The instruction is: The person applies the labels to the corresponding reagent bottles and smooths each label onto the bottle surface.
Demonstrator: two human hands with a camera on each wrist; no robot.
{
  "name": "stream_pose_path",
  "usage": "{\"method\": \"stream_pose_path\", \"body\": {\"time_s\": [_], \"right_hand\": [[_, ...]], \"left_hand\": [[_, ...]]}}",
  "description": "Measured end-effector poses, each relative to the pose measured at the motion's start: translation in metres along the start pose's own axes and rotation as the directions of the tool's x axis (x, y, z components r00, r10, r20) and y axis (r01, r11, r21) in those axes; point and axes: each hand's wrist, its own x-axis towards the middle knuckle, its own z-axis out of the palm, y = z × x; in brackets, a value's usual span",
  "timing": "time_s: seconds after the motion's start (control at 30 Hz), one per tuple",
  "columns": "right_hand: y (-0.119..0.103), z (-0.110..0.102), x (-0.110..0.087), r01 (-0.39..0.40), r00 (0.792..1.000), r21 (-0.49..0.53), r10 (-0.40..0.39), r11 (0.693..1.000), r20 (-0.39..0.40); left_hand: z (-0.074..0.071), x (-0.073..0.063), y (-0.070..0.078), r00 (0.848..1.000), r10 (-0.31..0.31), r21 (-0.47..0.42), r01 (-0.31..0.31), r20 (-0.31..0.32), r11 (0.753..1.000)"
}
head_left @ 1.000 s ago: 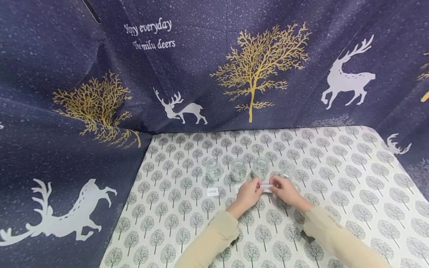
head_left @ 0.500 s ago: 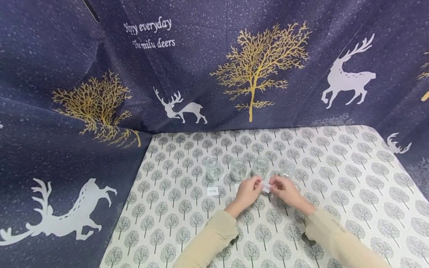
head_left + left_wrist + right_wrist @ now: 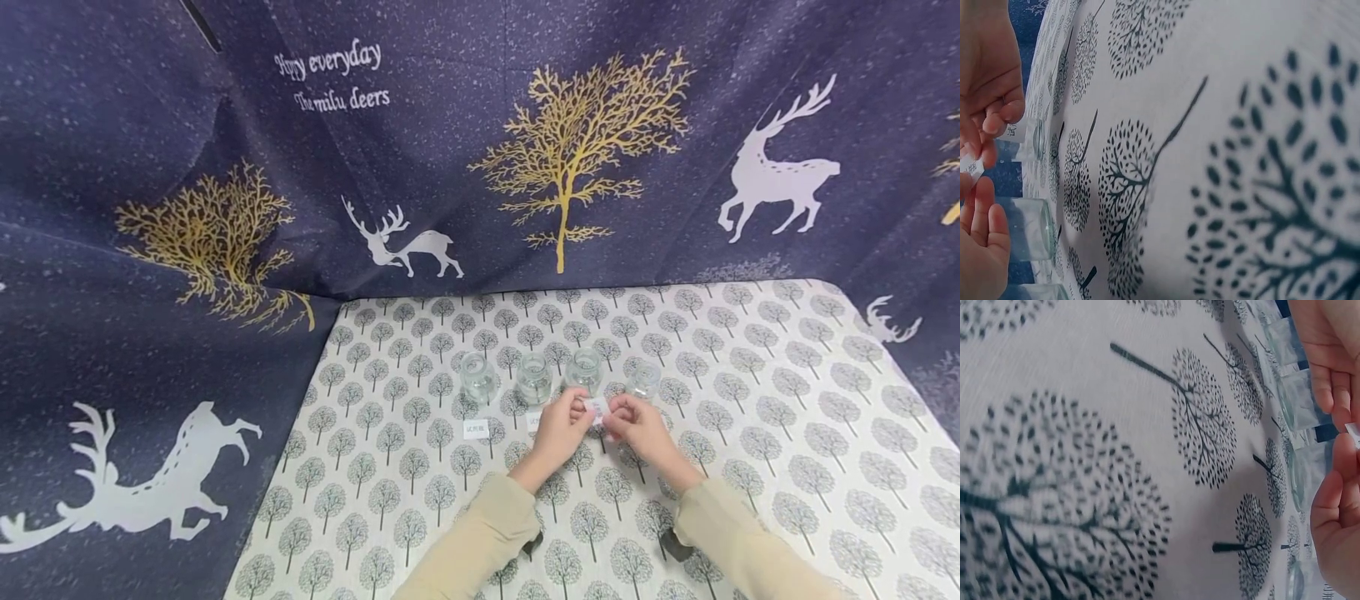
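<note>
Thumb and fingers of my left hand (image 3: 557, 427) and right hand (image 3: 637, 427) pinch a small white paper label (image 3: 597, 408) between them in the head view. In the left wrist view the same label (image 3: 971, 167) shows printed characters. Just behind it stands a clear glass jar (image 3: 584, 368). Two more jars, a middle one (image 3: 534, 379) and a left one (image 3: 477, 379), stand to its left. A fourth glass jar (image 3: 643, 379) is behind my right hand. A printed label (image 3: 476, 429) lies before the left jar, and another label (image 3: 533, 421), partly hidden by my left hand, before the middle one.
A white tablecloth (image 3: 420, 500) printed with trees covers the table. Dark blue curtains (image 3: 450, 167) with deer and gold trees hang behind and on the sides.
The held label has turned between my fingers and now shows more of its face. My hands stay at almost the same place, with the right fingers slightly shifted.
</note>
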Motion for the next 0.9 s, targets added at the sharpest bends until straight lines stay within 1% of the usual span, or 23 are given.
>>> {"method": "stream_pose_path", "body": {"time_s": [0.03, 0.13, 0.23, 0.37, 0.4, 0.47, 0.57, 0.63, 0.7, 0.9], "right_hand": [[0.001, 0.0, 0.0, -0.01, 1.0, 0.025, 0.01, 1.0, 0.0], [0.006, 0.001, 0.001, -0.017, 1.0, 0.086, 0.015, 0.996, 0.016], [0.01, 0.001, 0.001, -0.005, 1.0, 0.088, 0.004, 0.996, 0.005], [0.008, -0.001, -0.002, 0.032, 0.999, 0.011, -0.031, 0.999, -0.037], [0.004, -0.001, -0.003, 0.036, 0.998, -0.003, -0.037, 0.999, -0.042], [0.001, -0.002, -0.004, 0.069, 0.996, -0.061, -0.072, 0.996, -0.055], [-0.001, -0.003, -0.004, 0.128, 0.988, -0.146, -0.139, 0.981, -0.067], [0.001, -0.003, -0.003, 0.155, 0.982, -0.197, -0.173, 0.968, -0.077], [0.001, -0.003, -0.003, 0.162, 0.981, -0.215, -0.182, 0.963, -0.073], [-0.002, -0.005, -0.003, 0.129, 0.989, -0.196, -0.14, 0.972, -0.044]], "left_hand": [[0.001, 0.0, 0.0, 1.0, -0.003, -0.007, 0.003, 0.002, 1.0], [0.001, -0.001, 0.0, 1.0, 0.023, 0.023, -0.022, -0.02, 0.999], [0.002, -0.001, 0.0, 0.998, 0.044, 0.054, -0.042, -0.033, 0.998], [0.001, -0.002, -0.001, 0.999, 0.035, 0.058, -0.034, -0.022, 0.998], [0.001, -0.002, -0.001, 0.999, 0.029, 0.057, -0.028, -0.018, 0.998], [0.0, -0.003, -0.001, 1.0, 0.024, 0.06, -0.023, -0.009, 0.998], [-0.001, -0.004, -0.002, 1.0, 0.03, 0.082, -0.03, -0.002, 0.996], [-0.001, -0.004, -0.003, 0.999, 0.049, 0.105, -0.049, -0.002, 0.993], [-0.001, -0.004, -0.004, 0.998, 0.063, 0.12, -0.064, 0.004, 0.991], [-0.003, -0.005, -0.001, 0.996, 0.078, 0.186, -0.085, 0.044, 0.979]]}}
